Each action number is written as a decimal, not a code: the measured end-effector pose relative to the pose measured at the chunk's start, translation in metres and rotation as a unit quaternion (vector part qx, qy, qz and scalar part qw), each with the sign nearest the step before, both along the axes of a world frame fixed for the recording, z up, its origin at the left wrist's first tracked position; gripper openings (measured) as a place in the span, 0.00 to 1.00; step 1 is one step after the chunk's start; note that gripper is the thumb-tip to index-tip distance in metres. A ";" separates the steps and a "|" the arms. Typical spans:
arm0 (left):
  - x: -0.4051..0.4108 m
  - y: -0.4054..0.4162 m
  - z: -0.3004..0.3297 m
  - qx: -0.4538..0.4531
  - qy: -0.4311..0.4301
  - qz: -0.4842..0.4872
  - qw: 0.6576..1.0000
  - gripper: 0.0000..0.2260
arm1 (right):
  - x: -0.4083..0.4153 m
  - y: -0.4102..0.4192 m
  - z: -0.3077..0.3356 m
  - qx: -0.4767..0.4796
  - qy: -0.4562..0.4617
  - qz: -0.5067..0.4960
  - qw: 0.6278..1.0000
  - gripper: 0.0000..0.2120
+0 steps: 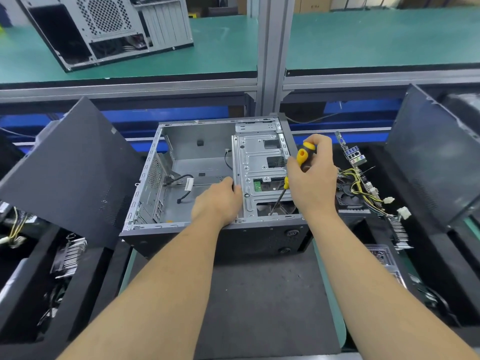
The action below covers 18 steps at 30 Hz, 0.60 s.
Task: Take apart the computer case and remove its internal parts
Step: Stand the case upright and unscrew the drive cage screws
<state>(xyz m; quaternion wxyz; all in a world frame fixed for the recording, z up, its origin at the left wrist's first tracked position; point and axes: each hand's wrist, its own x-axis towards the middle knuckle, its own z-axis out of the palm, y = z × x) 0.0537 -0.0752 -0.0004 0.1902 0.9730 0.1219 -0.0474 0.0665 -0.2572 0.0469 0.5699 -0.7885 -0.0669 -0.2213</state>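
Computer case (pixel 207 157) is being seen lying on its side with the open face upward, on a dark mat (pixel 259 294) on the counter (pixel 332 307), directly ahead of both hands. A metal drive cage (pixel 259 162) is being shown inside the right part of the case, and the left hand (pixel 218 201) is being rested at its left edge, fingers curled over the metal rim. A screwdriver (pixel 293 178) with a yellow and black handle is being gripped by the right hand (pixel 311 178), which is being held just over the right side of the cage; the shaft is being angled down and leftward, its tip being placed in an opening at the near end of the cage. In the left part of the case, a loose black cable (pixel 181 185) with a white label is being seen on the bare floor. To the right of the case, a black bin (pixel 441 268) is being used for removed parts: a motherboard (pixel 355 162) with its port block upward, a fan and a bundle of yellow and black wires (pixel 363 188) with white connectors. To the left, another black bin (pixel 85 281) is being shown holding a finned heatsink (pixel 70 255) and more wires. Dark side panels (pixel 72 172) are being leaned at both sides. A second case (pixel 109 27) is being seen on the green upper shelf (pixel 363 37).
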 end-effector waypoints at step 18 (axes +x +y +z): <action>0.000 -0.001 -0.003 0.000 0.012 0.000 1.000 0.14 | -0.007 0.002 0.015 -0.118 -0.055 0.037 0.991 0.13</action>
